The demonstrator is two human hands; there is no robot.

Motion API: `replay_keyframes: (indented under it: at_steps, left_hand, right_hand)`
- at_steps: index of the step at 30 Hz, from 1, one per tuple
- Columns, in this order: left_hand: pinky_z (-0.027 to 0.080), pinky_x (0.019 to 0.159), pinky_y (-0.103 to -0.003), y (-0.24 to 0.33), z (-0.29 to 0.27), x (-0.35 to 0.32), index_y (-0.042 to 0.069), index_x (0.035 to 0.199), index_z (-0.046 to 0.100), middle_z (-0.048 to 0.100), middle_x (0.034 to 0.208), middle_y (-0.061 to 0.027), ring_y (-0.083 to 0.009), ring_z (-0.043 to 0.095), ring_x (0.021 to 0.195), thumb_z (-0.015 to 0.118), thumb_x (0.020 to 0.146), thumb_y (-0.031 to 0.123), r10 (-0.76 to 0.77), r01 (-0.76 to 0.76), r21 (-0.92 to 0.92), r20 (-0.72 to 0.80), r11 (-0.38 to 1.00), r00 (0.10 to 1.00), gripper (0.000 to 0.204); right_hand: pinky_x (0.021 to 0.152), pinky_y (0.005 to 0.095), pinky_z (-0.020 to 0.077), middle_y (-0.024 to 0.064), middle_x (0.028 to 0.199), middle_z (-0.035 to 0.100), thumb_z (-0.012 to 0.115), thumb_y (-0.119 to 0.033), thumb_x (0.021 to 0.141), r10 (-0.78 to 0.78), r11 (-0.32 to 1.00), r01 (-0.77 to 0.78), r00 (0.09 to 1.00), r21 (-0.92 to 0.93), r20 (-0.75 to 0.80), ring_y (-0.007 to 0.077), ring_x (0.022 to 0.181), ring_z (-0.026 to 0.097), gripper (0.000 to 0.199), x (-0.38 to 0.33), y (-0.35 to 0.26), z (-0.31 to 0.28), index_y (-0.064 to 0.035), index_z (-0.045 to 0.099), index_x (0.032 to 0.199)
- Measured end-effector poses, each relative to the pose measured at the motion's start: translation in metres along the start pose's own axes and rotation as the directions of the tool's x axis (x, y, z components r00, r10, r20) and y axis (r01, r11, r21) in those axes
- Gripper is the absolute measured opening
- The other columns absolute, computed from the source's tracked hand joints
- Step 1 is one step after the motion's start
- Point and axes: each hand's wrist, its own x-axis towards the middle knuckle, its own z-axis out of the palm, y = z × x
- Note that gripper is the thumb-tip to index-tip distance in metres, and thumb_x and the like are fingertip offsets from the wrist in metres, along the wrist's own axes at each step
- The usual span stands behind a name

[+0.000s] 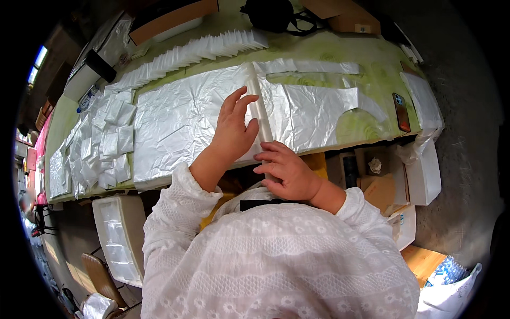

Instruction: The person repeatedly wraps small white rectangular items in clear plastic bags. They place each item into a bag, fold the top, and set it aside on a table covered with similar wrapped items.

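Note:
A thin, shiny white plastic sheet (183,114) lies spread over the table, creased all over. Its right part (313,109) has a curved cut-out and long strips, like a disposable apron. Between these parts runs a narrow folded ridge of plastic (259,103), pointing away from me. My left hand (231,127) is just left of the ridge, fingers stretched out and apart, with fingertips close to it. Over the ridge's near end, at the table edge, is my right hand (289,173), its fingers spread and lightly bent. Whether its fingertips press on the plastic is hard to see.
Small folded plastic packets (114,138) are heaped at the left. A long row of folded white pieces (196,53) stands behind the sheet. A phone (401,112) lies at the right, beside stacked plastic (419,98). A black bag (271,15) and cardboard boxes (345,16) sit at the back.

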Motion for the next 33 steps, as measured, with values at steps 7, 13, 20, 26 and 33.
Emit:
replay_keyframes:
  at_steps: [7,13,20,26,33]
  left_hand:
    - [0.039,0.111,-0.050,-0.021,0.000,-0.015,0.008,0.096,0.069,0.059,0.138,-0.0142,-0.0398,0.046,0.135,0.082,0.079,0.026,0.105,-0.120,0.224,0.080,0.967,0.991,0.027]
    - [0.039,0.112,-0.047,-0.023,-0.031,-0.057,0.013,0.116,0.072,0.055,0.145,-0.0157,-0.0372,0.050,0.133,0.076,0.077,0.016,-0.093,0.097,0.094,-0.048,0.991,0.995,0.039]
    - [0.043,0.109,-0.046,-0.044,-0.044,-0.078,0.013,0.123,0.071,0.052,0.150,-0.0166,-0.0351,0.057,0.127,0.067,0.079,0.010,-0.178,0.182,0.037,-0.086,0.983,0.980,0.045]
    - [0.045,0.105,-0.044,-0.043,-0.045,-0.079,0.012,0.121,0.071,0.053,0.150,-0.0153,-0.0301,0.061,0.121,0.067,0.078,0.009,-0.207,0.209,0.022,-0.078,0.978,0.975,0.044]
    - [0.043,0.105,-0.041,-0.042,-0.042,-0.079,0.011,0.120,0.072,0.053,0.150,-0.0152,-0.0287,0.062,0.116,0.067,0.076,0.008,-0.199,0.202,0.025,-0.091,0.979,0.976,0.044]
  right_hand:
    - [0.097,0.0447,0.0477,0.0113,0.112,0.064,0.072,-0.005,0.079,0.080,0.997,-0.081,0.989,-0.006,-0.125,0.0338,0.110,0.059,0.025,0.013,-0.002,0.001,-0.0065,0.069,0.104]
    - [0.111,0.0498,0.0378,0.0149,0.130,0.058,0.074,-0.016,0.083,0.163,0.920,-0.205,0.975,-0.334,-0.149,0.0390,0.127,0.048,0.035,0.034,0.044,0.008,-0.0098,0.069,0.117]
    - [0.124,0.0570,0.0153,0.0174,0.161,0.035,0.063,-0.048,0.093,0.378,0.836,-0.260,0.911,-0.484,0.165,0.0403,0.150,0.027,0.064,0.130,0.099,0.037,-0.0185,0.051,0.149]
    - [0.121,0.0576,0.0207,0.0160,0.163,0.034,0.049,-0.066,0.093,0.775,0.514,-0.685,0.629,-0.516,-0.063,0.0406,0.147,0.036,0.079,0.147,0.199,-0.039,-0.0223,0.038,0.158]
    - [0.110,0.0478,0.0427,0.0209,0.151,0.049,0.063,-0.045,0.094,0.777,0.184,-0.913,0.362,-0.364,-0.514,0.0356,0.139,0.048,0.072,0.049,0.275,-0.192,-0.0152,0.041,0.155]
